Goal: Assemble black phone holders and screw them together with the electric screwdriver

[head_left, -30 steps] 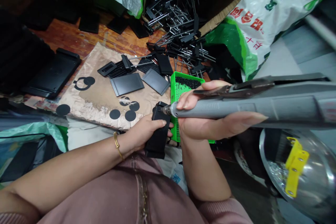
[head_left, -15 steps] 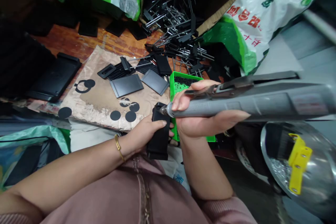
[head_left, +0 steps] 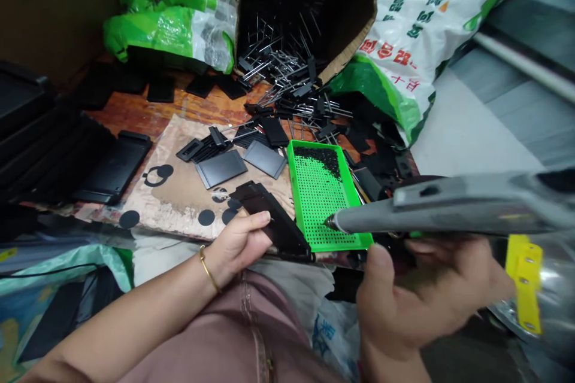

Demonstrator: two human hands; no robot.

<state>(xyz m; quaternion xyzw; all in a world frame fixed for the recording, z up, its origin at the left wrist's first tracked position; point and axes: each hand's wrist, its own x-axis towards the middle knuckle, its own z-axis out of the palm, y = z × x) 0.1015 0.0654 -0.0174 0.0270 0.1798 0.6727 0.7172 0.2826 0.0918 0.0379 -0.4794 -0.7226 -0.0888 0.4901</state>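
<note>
Just left of the green tray [head_left: 309, 209], the left hand [head_left: 242, 239] is clamping onto a black plastic piece [head_left: 281, 224], thumb on top, and one end of it is sitting right by the tray's near left corner. From the tray's right side, a grey power driver [head_left: 449, 206] is pointing its tip over the holes. The right hand [head_left: 426, 293] is hovering lower right of the tray, under the driver, pretty blurry, so can't tell if it's gripping. Tiny black bits [head_left: 314, 155] are lying in the tray's far end.
</note>
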